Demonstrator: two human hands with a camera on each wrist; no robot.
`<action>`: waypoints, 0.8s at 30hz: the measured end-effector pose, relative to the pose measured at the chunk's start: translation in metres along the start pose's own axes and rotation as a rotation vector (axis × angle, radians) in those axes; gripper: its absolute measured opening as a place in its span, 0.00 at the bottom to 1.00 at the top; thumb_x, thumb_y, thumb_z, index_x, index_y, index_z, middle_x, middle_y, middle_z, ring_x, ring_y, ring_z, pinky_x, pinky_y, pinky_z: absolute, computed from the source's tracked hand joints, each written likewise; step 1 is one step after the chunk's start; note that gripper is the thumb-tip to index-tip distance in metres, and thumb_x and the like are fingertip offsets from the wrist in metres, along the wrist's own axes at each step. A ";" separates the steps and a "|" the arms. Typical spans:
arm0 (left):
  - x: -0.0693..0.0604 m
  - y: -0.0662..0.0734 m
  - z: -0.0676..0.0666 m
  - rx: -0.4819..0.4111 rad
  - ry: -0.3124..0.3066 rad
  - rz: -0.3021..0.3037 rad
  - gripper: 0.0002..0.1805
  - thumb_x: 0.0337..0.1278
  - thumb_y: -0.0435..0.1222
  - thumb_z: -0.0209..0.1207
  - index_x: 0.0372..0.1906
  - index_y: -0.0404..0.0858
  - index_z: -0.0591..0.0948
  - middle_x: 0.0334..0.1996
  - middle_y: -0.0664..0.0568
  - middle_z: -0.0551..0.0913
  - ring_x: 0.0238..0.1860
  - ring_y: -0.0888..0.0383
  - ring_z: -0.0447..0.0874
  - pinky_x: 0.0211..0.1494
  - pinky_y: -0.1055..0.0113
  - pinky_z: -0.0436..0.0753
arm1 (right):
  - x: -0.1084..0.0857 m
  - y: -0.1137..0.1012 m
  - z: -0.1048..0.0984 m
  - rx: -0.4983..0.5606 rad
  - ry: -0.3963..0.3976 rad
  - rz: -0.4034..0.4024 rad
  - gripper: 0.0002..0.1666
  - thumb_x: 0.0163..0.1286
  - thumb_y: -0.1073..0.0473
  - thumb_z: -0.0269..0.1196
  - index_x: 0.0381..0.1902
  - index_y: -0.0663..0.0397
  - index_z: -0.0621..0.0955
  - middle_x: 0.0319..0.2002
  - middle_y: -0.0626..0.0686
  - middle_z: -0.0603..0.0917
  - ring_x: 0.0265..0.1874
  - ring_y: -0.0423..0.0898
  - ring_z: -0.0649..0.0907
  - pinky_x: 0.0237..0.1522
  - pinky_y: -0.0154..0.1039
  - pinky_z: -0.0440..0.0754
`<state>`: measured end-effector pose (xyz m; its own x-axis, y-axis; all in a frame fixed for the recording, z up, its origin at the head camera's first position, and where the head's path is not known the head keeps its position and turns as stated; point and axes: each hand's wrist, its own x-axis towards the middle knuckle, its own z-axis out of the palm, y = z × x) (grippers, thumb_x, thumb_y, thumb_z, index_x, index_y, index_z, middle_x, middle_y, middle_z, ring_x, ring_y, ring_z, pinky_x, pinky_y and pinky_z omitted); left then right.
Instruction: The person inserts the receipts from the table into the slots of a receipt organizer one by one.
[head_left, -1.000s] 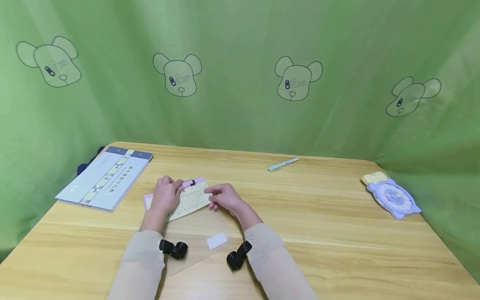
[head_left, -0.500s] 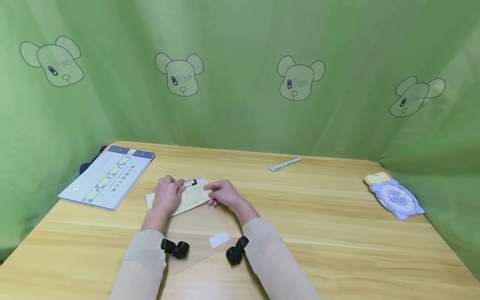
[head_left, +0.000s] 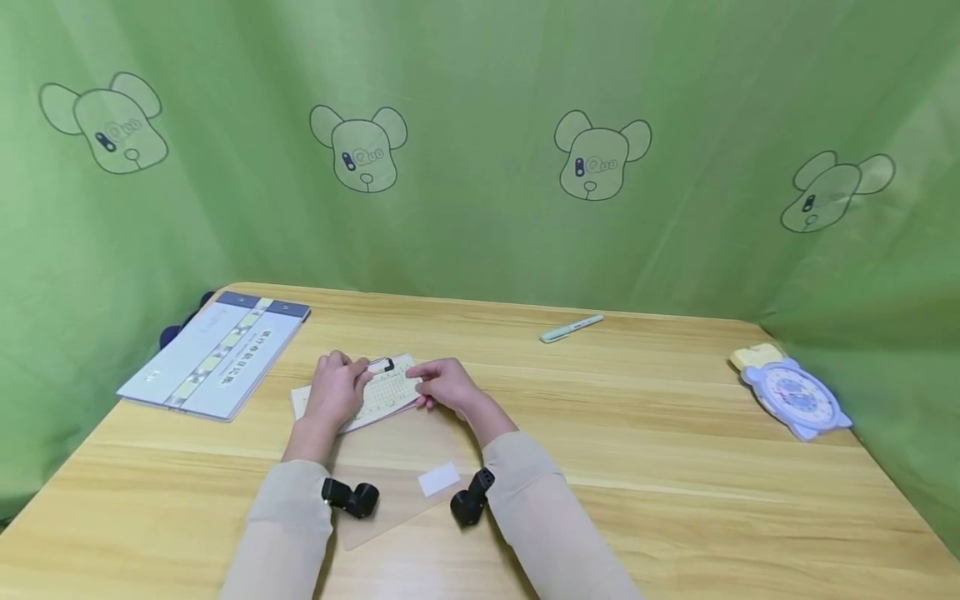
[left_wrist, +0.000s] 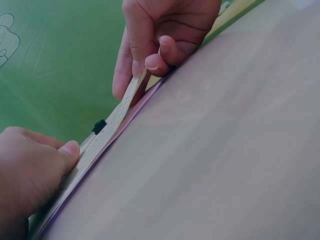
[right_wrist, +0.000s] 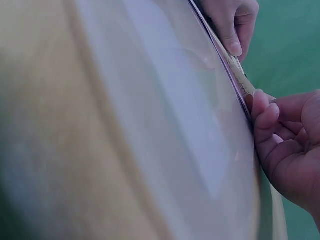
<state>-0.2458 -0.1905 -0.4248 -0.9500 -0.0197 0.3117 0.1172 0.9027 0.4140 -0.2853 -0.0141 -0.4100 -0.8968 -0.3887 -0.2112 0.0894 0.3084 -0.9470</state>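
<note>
A sheet of printed paper (head_left: 386, 393) with a grid lies over a thin purple clipboard (left_wrist: 95, 162), covering nearly all of it in the head view. At the far edge is a metal clip with a black end (head_left: 388, 364). My left hand (head_left: 335, 390) holds the clipboard at this clip; in the left wrist view its thumb lies by the clip's bar. My right hand (head_left: 450, 387) pinches the paper's right end between thumb and fingers. The left wrist view shows that end lifted slightly off the board. Part of the paper is hidden behind my left hand.
A clear sheet (head_left: 390, 496) with a white label (head_left: 438, 479) lies on the table (head_left: 637, 500) between my forearms. A blue-white folder (head_left: 213, 358) lies at left, a pale green pen (head_left: 572, 328) at the back, a lilac clock-like toy (head_left: 797, 398) at right beside a yellow block (head_left: 755, 356).
The paper has slid toward the clip and now covers the purple strip that showed along the far edge. My right hand has moved slightly away from me with it; my left hand stays at the clip.
</note>
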 end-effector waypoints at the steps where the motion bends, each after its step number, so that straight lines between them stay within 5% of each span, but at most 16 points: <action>1: 0.000 0.000 0.000 0.000 0.002 0.002 0.17 0.55 0.38 0.53 0.48 0.34 0.76 0.34 0.43 0.69 0.37 0.49 0.63 0.41 0.58 0.63 | 0.000 0.000 0.000 0.001 0.004 0.000 0.17 0.54 0.76 0.54 0.43 0.65 0.77 0.27 0.56 0.77 0.13 0.41 0.74 0.15 0.28 0.70; 15: -0.002 -0.003 0.001 -0.076 -0.003 -0.043 0.19 0.54 0.40 0.52 0.49 0.34 0.75 0.38 0.41 0.68 0.40 0.47 0.63 0.43 0.55 0.63 | -0.020 -0.001 -0.006 0.135 -0.028 -0.033 0.16 0.56 0.78 0.52 0.44 0.72 0.74 0.29 0.61 0.78 0.17 0.42 0.76 0.23 0.32 0.76; 24: -0.001 -0.001 -0.001 -0.139 -0.001 -0.084 0.20 0.51 0.40 0.54 0.48 0.33 0.75 0.40 0.38 0.69 0.41 0.45 0.63 0.43 0.53 0.63 | -0.028 0.008 -0.019 0.113 -0.038 -0.028 0.14 0.58 0.73 0.54 0.43 0.71 0.75 0.27 0.60 0.78 0.20 0.43 0.76 0.25 0.34 0.77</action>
<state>-0.2452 -0.1918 -0.4247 -0.9585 -0.0923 0.2696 0.0756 0.8299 0.5528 -0.2672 0.0158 -0.4070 -0.8826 -0.4293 -0.1918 0.1150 0.1984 -0.9733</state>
